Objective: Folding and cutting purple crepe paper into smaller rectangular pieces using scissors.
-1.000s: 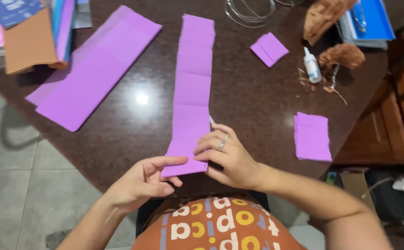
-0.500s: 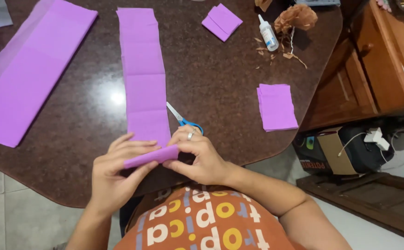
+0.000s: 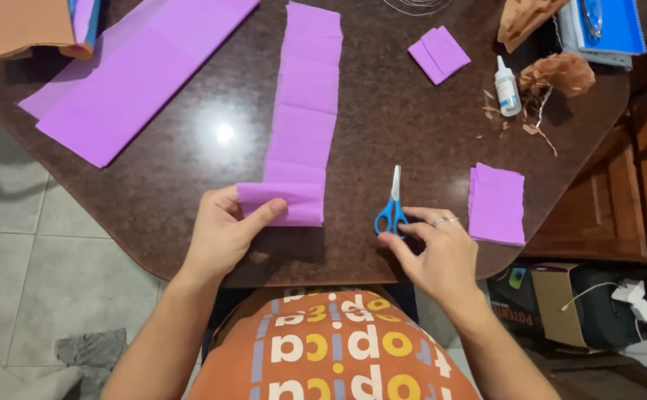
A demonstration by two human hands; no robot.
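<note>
Fingers of the left hand [image 3: 223,233] pinch the folded near end of the purple paper strip [image 3: 303,118] on the tabletop [image 3: 168,185], while the right hand [image 3: 435,252] — fingers loosely spread — touches the blue scissors [image 3: 392,207] just beside it; a slackened pinch could let the fold spring open.

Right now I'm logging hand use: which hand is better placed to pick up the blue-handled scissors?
Right. The right hand already touches the blue-handled scissors at their handles, while the left hand pins the folded end of the long purple crepe paper strip.
</note>
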